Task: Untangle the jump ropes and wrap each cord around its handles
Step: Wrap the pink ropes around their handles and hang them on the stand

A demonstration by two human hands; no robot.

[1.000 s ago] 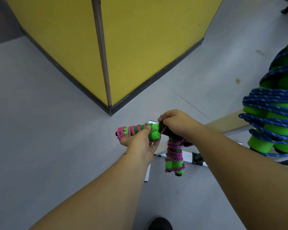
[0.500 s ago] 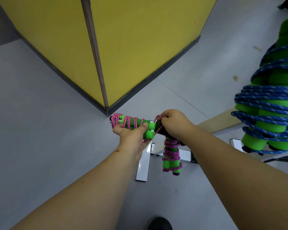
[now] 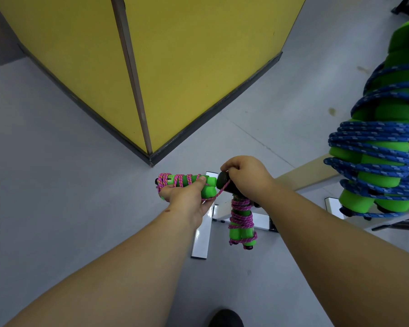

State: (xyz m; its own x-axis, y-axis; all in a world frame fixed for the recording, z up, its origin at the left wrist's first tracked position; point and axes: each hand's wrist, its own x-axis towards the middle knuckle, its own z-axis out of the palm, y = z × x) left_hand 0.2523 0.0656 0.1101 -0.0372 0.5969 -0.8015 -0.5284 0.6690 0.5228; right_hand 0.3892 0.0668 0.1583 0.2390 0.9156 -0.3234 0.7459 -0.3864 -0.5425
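Note:
My left hand (image 3: 187, 197) grips a pair of green foam handles (image 3: 191, 181) wound with pink cord, held level and pointing left. A short stretch of pink cord (image 3: 219, 192) runs from them across a black cylinder end (image 3: 223, 182) toward my right hand (image 3: 247, 175), which curls round the cylinder and pinches the cord. Below my right hand hangs a second wrapped bundle (image 3: 242, 224) of green handles and pink cord. A bundle of green handles wound with blue cord (image 3: 378, 161) fills the right edge, close to the camera.
A yellow partition corner with a dark base (image 3: 151, 159) stands just ahead on the grey floor. White metal feet (image 3: 202, 237) and a pale wooden board (image 3: 305, 175) lie under my hands. A dark shoe tip (image 3: 226, 318) shows at the bottom.
The black cylinder end has come into view under my right hand. The pink cord now crosses it, drawn tighter between my hands. Both hands stay close together.

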